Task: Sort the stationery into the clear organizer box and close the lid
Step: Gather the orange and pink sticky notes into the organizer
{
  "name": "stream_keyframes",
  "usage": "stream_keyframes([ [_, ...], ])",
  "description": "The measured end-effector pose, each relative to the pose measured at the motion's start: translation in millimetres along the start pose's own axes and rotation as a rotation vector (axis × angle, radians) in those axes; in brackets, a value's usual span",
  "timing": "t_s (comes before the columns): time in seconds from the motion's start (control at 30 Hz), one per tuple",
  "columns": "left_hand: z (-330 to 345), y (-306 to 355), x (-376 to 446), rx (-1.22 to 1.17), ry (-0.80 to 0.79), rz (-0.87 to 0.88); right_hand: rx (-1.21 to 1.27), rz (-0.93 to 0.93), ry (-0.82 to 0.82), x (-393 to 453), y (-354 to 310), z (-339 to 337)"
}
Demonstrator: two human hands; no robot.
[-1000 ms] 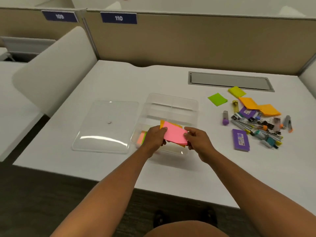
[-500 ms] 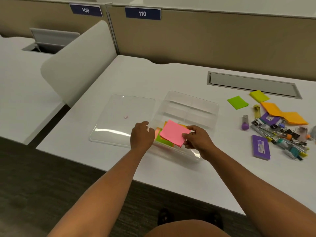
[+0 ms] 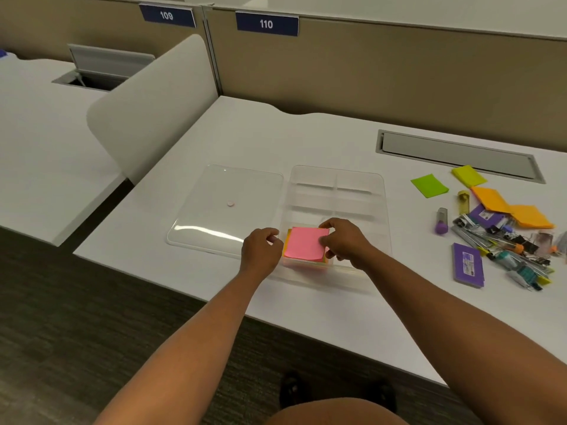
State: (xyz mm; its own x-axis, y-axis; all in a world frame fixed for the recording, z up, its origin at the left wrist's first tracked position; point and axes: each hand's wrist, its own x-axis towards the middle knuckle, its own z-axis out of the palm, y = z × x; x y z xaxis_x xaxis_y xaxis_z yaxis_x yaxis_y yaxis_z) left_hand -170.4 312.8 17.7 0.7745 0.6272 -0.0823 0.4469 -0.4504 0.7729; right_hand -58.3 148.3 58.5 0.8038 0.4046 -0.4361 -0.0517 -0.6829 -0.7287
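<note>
From the head camera, looking down over the white desk (image 3: 306, 139), the clear organizer box (image 3: 382, 191) sits near the front edge with its lid (image 3: 224, 185) lying flat just to its left, off so the compartments stay open for loading. The right hand (image 3: 345, 242) pinches the right edge of a pink pad of sticky notes (image 3: 305, 243), thumb below and fingers on top, and sets it onto other coloured pads in the near-left compartment, probably to square the stack so it sits below the rim. The left hand (image 3: 260, 248) hovers loosely curled at the box's left wall, holding nothing, seemingly ready to steady the box. The rear compartments look empty. Well to the right, the unsorted pile (image 3: 503, 240) waits: a green pad (image 3: 429, 185), a yellow pad, orange pads, purple packets, binder clips and small tubes. Most of the sorting looks undone, and the lid must wait for last.
</note>
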Motion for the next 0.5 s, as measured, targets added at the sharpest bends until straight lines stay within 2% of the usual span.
stream_keyframes([
  [0.07, -0.3, -0.8, -1.8, -0.006, -0.003, -0.004, -0.132, -0.071, 0.036, -0.2, -0.2, 6.8],
  [0.17, 0.0, -1.5, -4.6, -0.017, 0.005, -0.006, -0.457, -0.201, 0.184, -2.0, 5.5, 13.9],
  [0.27, -0.1, 0.4, -7.1, -0.049, 0.054, -0.01, -0.478, -0.228, 0.266, -6.3, 10.5, 15.3],
  [0.5, 6.1, 23.3, -6.2, -0.094, 0.172, 0.124, -0.39, -0.294, 0.273, -15.8, 22.7, -2.4],
])
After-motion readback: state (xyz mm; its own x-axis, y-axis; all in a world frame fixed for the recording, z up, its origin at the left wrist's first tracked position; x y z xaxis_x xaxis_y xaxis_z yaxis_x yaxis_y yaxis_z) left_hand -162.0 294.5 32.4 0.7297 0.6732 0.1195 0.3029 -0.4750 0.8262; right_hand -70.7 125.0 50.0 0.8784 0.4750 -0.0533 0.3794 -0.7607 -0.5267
